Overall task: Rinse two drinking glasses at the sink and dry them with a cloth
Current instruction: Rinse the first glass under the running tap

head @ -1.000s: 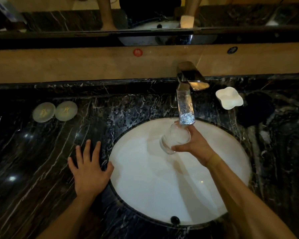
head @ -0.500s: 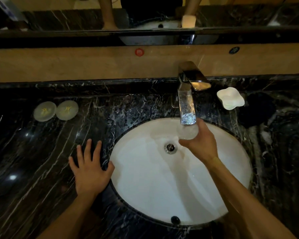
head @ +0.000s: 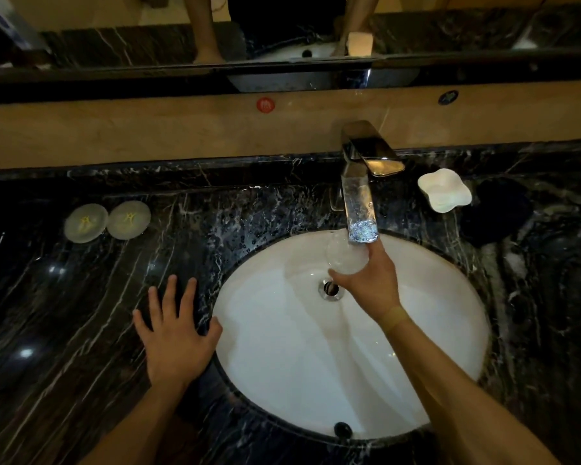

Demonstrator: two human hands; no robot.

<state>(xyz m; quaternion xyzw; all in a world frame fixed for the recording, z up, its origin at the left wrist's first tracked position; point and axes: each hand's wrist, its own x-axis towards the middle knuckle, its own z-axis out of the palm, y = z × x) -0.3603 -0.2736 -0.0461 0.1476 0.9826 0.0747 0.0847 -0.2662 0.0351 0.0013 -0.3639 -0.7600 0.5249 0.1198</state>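
- Right hand [head: 371, 283] is out over the white basin [head: 282, 380], grip wrapped round a clear drinking glass [head: 346, 258] held right under the faucet [head: 359, 186], where water [head: 363, 229] is pouring down onto it.
- The glass sits just above and beyond the drain [head: 331, 290], thumb on the near side, a fingertip reaching up beside the spout's outlet.
- Risk 1: wet glass, wet fingers, so it could slide out of that hold and crack on the porcelain below.
- Risk 2: the rim is very close to the metal spout; a lift or a twist could knock it and chip it.
- Risk 3: water hitting the glass wall may splash out onto the dark marble counter [head: 81, 313], already speckled with droplets near the basin's edge.
- Left hand [head: 175, 333] lies flat on the counter just left of the basin, fingers spread and straight, holding nothing, looks to be bracing.
- Right forearm runs in diagonally from the lower right.
- Only 1 glass shows; I can't spot the second or a cloth for certain.
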